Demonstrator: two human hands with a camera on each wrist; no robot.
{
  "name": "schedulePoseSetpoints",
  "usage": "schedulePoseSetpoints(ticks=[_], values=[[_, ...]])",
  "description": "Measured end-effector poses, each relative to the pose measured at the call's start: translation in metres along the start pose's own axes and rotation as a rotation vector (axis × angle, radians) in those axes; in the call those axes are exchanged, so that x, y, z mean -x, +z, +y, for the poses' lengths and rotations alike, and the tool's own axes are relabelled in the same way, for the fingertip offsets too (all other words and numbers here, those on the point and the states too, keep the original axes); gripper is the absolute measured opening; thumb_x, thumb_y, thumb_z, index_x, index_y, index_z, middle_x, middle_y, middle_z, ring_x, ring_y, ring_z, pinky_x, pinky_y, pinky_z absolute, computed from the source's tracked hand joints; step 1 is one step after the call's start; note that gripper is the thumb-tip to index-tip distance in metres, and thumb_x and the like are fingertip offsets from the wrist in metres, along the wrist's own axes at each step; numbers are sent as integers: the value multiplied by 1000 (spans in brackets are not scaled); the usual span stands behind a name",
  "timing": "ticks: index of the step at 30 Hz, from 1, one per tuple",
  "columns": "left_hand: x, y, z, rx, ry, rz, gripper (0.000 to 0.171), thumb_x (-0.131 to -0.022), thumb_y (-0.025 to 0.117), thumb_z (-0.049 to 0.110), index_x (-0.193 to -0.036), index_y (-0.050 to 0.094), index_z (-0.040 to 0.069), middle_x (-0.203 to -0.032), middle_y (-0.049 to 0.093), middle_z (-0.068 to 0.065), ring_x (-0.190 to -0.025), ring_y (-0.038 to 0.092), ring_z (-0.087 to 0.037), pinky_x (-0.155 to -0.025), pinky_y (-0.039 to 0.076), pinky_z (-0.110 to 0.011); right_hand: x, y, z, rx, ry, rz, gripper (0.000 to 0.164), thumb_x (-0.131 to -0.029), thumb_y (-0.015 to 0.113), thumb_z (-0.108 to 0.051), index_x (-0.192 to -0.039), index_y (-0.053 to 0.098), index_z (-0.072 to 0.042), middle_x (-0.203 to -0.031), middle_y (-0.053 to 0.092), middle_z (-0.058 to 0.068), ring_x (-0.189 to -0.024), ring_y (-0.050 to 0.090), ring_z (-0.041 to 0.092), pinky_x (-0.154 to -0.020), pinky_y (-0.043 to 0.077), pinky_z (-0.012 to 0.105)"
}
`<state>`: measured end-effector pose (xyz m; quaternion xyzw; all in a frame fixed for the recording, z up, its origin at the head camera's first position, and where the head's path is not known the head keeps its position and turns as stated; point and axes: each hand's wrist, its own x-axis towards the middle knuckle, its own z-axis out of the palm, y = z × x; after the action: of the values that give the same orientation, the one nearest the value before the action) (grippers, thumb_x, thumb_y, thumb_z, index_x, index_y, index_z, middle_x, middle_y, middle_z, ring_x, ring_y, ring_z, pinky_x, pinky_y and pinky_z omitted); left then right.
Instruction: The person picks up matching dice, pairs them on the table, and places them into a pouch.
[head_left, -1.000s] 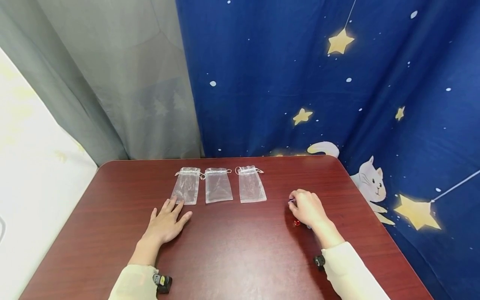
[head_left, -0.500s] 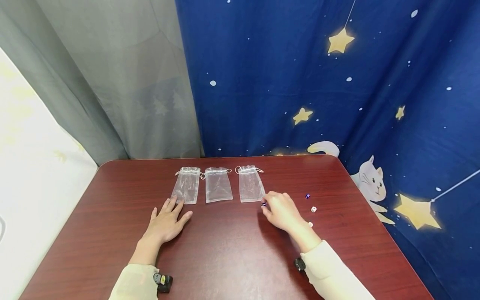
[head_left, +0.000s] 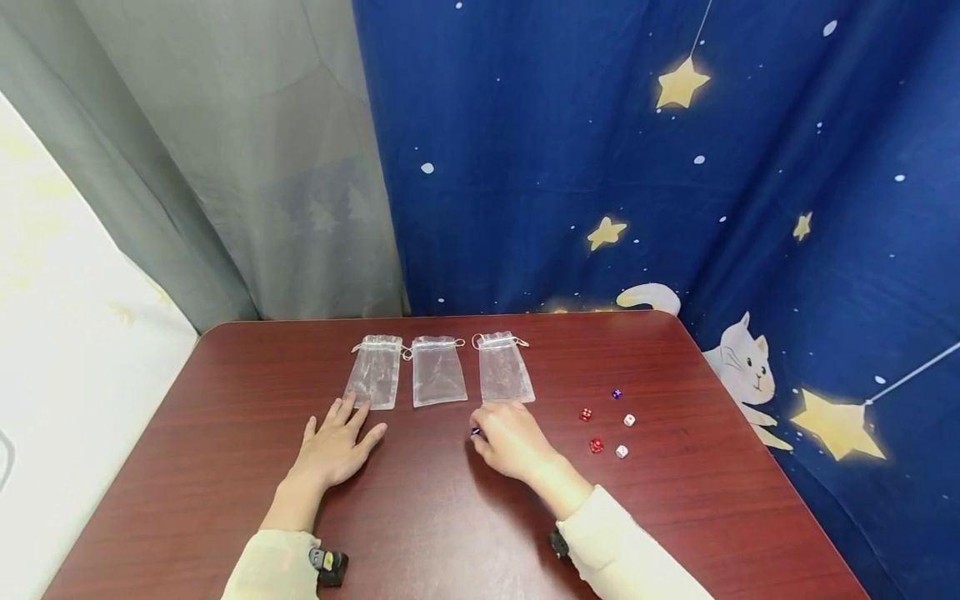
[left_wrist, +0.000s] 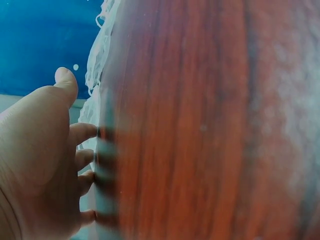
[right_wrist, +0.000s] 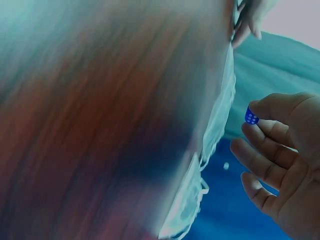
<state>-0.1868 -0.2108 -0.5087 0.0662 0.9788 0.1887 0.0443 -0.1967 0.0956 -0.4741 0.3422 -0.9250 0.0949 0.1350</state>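
My right hand (head_left: pixel 513 442) pinches a blue die (right_wrist: pixel 251 116) with white pips between thumb and index finger, just in front of the right-hand mesh bag (head_left: pixel 504 371). The other fingers curve loosely. My left hand (head_left: pixel 330 450) lies flat with fingers spread, fingertips at the lower edge of the left mesh bag (head_left: pixel 377 371). Between those two lies a middle mesh bag (head_left: pixel 438 372). All three are sheer white drawstring pouches. To the right of my right hand are a second blue die (head_left: pixel 617 393), red dice (head_left: pixel 596 446) and white dice (head_left: pixel 629 421).
The dark red-brown table (head_left: pixel 420 533) has its far edge against a blue star-print curtain (head_left: pixel 540 167) and a grey curtain (head_left: pixel 300 208). A white surface (head_left: pixel 67 350) borders it on the left.
My right hand has moved left from the dice group with the blue die, uncovering the red and white dice. My left hand stays in place.
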Motion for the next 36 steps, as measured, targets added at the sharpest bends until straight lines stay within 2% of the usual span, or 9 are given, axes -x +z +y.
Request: schedulePoseSetpoints(ticks=[12,19,23,29,36], values=[[0,2,-1,1,-3,6,77,-104,36,62,-154,40,4,-163,24,-25,-150,18,-47,-114,10,-73,-19,12,-48,62,-59,-101,11,-86,76,-28,-89,69,-20,-85,65,-9,-85,67,10,-69,41,26],[0,2,-1,-4,-1,12,75,-104,38,59,-154,40,3,-162,25,-26,-150,19,-47,-114,10,-74,-27,22,-71,69,-105,-121,12,-86,77,-29,-87,69,-21,-85,64,-10,-82,67,8,-67,39,24],[0,1,-1,-7,-1,6,76,-104,37,60,-154,40,3,-162,24,-26,-150,19,-47,-114,10,-73,-31,30,-83,73,-129,-160,10,-87,76,-29,-87,69,-21,-86,65,-10,-81,67,7,-64,37,24],[0,1,0,-11,4,10,76,-104,37,61,-154,40,3,-163,24,-25,-150,19,-46,-114,10,-73,-38,33,-96,86,-136,-236,10,-88,76,-30,-89,71,-21,-88,65,-10,-82,67,8,-65,37,24],[2,-1,1,-17,5,13,75,-104,37,60,-154,41,4,-162,25,-24,-150,20,-46,-114,12,-73,-43,38,-101,94,-141,-270,9,-88,76,-31,-93,74,-23,-91,66,-10,-82,68,9,-66,40,25]])
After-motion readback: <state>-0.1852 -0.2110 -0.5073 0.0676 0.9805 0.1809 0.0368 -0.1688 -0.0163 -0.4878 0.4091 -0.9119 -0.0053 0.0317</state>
